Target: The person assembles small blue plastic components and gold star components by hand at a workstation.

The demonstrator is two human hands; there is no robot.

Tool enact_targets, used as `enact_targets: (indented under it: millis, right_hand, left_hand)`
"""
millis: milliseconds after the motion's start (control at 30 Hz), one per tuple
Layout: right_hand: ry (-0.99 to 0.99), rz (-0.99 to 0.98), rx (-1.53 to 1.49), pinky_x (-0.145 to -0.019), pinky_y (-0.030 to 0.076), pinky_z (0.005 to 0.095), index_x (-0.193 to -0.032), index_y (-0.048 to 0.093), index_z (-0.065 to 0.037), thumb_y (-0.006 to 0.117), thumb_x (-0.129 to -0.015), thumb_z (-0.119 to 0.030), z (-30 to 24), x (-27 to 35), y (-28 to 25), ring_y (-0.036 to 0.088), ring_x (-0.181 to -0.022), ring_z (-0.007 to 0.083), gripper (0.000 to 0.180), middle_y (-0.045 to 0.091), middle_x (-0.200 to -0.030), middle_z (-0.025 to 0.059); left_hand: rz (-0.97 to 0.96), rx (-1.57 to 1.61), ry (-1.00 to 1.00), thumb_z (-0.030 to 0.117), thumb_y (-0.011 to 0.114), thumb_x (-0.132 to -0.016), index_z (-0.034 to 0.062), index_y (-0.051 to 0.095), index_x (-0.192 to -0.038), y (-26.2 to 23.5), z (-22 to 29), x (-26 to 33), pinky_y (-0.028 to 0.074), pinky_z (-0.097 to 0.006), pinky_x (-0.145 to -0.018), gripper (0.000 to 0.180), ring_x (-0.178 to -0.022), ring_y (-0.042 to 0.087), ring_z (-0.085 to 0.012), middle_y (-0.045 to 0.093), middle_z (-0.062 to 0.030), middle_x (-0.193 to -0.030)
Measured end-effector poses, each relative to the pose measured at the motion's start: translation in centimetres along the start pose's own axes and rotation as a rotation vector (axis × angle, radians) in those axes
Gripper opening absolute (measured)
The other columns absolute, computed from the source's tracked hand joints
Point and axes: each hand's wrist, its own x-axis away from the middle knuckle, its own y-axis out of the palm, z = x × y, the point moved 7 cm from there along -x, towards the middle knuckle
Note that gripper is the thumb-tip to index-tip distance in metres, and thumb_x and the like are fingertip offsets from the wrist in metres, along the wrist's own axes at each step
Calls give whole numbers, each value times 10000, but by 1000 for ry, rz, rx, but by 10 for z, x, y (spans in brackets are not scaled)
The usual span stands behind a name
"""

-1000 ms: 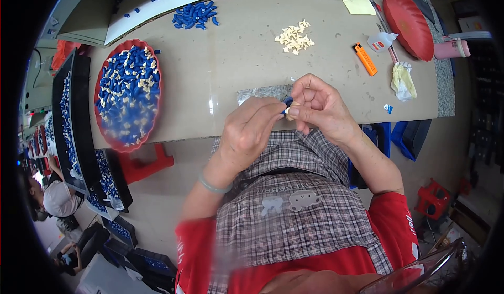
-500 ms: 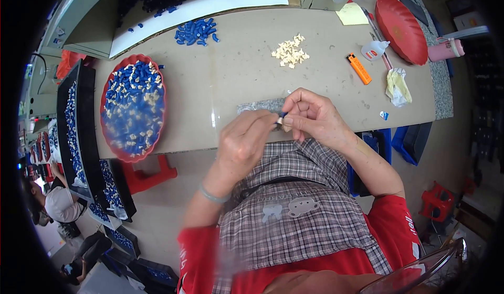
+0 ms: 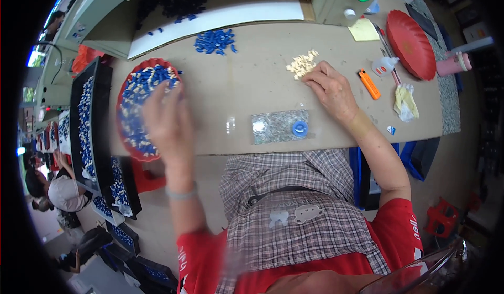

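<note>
My left hand [image 3: 170, 118], smeared by motion, is over the right side of a red scalloped oval tray [image 3: 145, 156]. Small blue and cream pieces [image 3: 140, 84] fill that tray. Whether its fingers hold anything is unclear. Farther right, my right hand [image 3: 334, 92] reaches to the near edge of a pile of small cream pieces [image 3: 301, 64]. Its thumb and fingers are drawn together there; whatever is between the tips is hidden. A grey speckled slab [image 3: 278, 122] lies at the table's near edge, with a round blue cap-like object [image 3: 300, 129] on it.
Blue curved pieces [image 3: 214, 41] are heaped at the back. On the right are an orange lighter [image 3: 369, 84], a small white bottle [image 3: 385, 66], a crumpled wrapper [image 3: 405, 103] and a red scalloped dish [image 3: 411, 45]. Black trays [image 3: 100, 131] stand left; a person [image 3: 65, 191] sits beyond.
My hands, which were together over the slab, have parted. The left has swung to the red tray, the right up to the cream pile. The slab and blue round object are now uncovered.
</note>
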Motion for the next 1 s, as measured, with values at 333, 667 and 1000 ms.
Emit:
enact_targets:
  millis: [333,667,1000]
  right_hand:
    - [188,-37,-172,-610,514,311,-906,597,-6,616,-846,1,2,13,-10,640,-678,203,63,631,-823,92]
    - [299,-33,-304,-595,493,267,-899,595,-4,597,-850,-7,14,35,-11,607,-654,136,49,641,-772,68]
    - [322,20,-421,-619,474,231,-879,603,-4,600,-857,7,26,46,-8,579,-683,75,25,636,-775,13]
  left_hand:
    - [-36,38,-124,210,659,-898,57,623,-1250,136,11,-55,411,-500,-1037,386,-1271,447,-382,517,-205,-1332]
    - [-170,-72,-262,341,667,-898,87,648,-1152,188,12,-72,386,-473,-998,360,-1189,453,-327,513,-162,-1213]
    - [-126,121,-77,137,677,-791,54,646,-943,166,33,-45,422,-461,-911,176,-1077,494,-337,544,-136,-1074]
